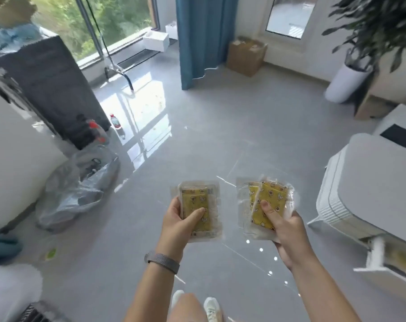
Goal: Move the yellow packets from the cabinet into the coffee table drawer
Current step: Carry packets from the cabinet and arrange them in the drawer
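a yellow packet in clear wrap (198,211) is gripped by the left hand (177,225), the thumb (195,214) laid across its face and the fingers curled behind it. a small fanned stack of yellow packets (266,205) is gripped by the right hand (288,233), the thumb (268,211) pressed on the top one and the fingers wrapped underneath. both lots are held in the air, side by side but apart, above the grey tiled floor (209,140). a grey band (162,261) is worn on the left wrist. white shoes (211,307) are seen at the lower edge. a white coffee table (369,182) stands to the right, with a white drawer (383,259) pulled out beneath it near the right hand; its contents are blurred. a clear plastic bag (78,184) lies on the floor to the left, beside a dark cabinet (55,89). a blue curtain (204,38), a cardboard box (246,55) and a potted plant (351,73) are seen further off.
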Demonstrator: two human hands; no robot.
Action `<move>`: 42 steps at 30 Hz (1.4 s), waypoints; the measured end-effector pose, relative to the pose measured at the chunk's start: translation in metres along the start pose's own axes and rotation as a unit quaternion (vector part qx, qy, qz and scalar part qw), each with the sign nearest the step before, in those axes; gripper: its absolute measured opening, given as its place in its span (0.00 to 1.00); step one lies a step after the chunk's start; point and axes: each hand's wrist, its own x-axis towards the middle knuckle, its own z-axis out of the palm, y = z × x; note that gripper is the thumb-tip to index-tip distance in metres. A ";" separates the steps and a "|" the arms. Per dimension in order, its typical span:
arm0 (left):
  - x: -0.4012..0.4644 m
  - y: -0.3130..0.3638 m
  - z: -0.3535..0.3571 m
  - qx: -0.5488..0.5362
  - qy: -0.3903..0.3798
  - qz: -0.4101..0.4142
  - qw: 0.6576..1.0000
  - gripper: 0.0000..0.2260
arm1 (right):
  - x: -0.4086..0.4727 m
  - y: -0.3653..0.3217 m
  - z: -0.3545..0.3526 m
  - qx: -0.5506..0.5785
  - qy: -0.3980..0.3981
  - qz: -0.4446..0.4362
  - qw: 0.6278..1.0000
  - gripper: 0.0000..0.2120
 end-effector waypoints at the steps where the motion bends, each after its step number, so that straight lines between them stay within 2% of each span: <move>1: 0.008 0.001 0.012 0.015 -0.018 -0.004 1.000 0.12 | 0.003 -0.003 -0.009 0.011 0.023 -0.003 1.000 0.13; 6: 0.049 0.004 0.074 0.082 -0.123 -0.017 0.989 0.12 | 0.010 -0.016 -0.051 0.042 0.124 -0.020 0.991 0.22; 11: 0.073 0.012 0.137 0.132 -0.238 -0.016 0.962 0.11 | 0.008 -0.028 -0.082 0.096 0.235 -0.043 0.966 0.13; 12: 0.071 0.013 0.138 0.132 -0.241 -0.023 0.961 0.11 | 0.006 -0.029 -0.083 0.101 0.238 -0.041 0.965 0.12; 17: 0.082 0.002 0.198 0.194 -0.349 -0.034 0.916 0.12 | -0.002 -0.028 -0.118 0.179 0.340 -0.060 0.921 0.17; 18: 0.084 0.004 0.197 0.193 -0.345 -0.034 0.918 0.13 | -0.001 -0.028 -0.117 0.184 0.340 -0.061 0.920 0.17; 20: 0.072 -0.012 0.235 0.222 -0.392 -0.044 0.891 0.13 | -0.015 -0.024 -0.148 0.220 0.394 -0.065 0.890 0.16; 21: 0.073 -0.011 0.232 0.222 -0.389 -0.047 0.893 0.12 | -0.015 -0.023 -0.146 0.224 0.395 -0.060 0.889 0.17; 23: 0.054 -0.029 0.278 0.242 -0.432 -0.051 0.867 0.12 | -0.032 -0.025 -0.187 0.248 0.431 -0.068 0.865 0.17; 27: 0.032 -0.049 0.337 0.260 -0.467 -0.051 0.844 0.11 | -0.043 -0.033 -0.239 0.264 0.463 -0.075 0.843 0.17; 32: -0.028 -0.109 0.455 0.275 -0.515 -0.065 0.809 0.11 | -0.061 -0.048 -0.355 0.273 0.511 -0.078 0.811 0.17; 35: -0.066 -0.134 0.512 0.282 -0.529 -0.078 0.797 0.11 | -0.072 -0.066 -0.416 0.250 0.528 -0.067 0.809 0.17; 38: -0.097 -0.160 0.563 0.286 -0.541 -0.085 0.787 0.10 | -0.082 -0.082 -0.471 0.229 0.532 -0.071 0.812 0.12; 42: -0.125 -0.188 0.615 0.303 -0.547 -0.092 0.775 0.10 | -0.087 -0.093 -0.531 0.237 0.550 -0.064 0.798 0.14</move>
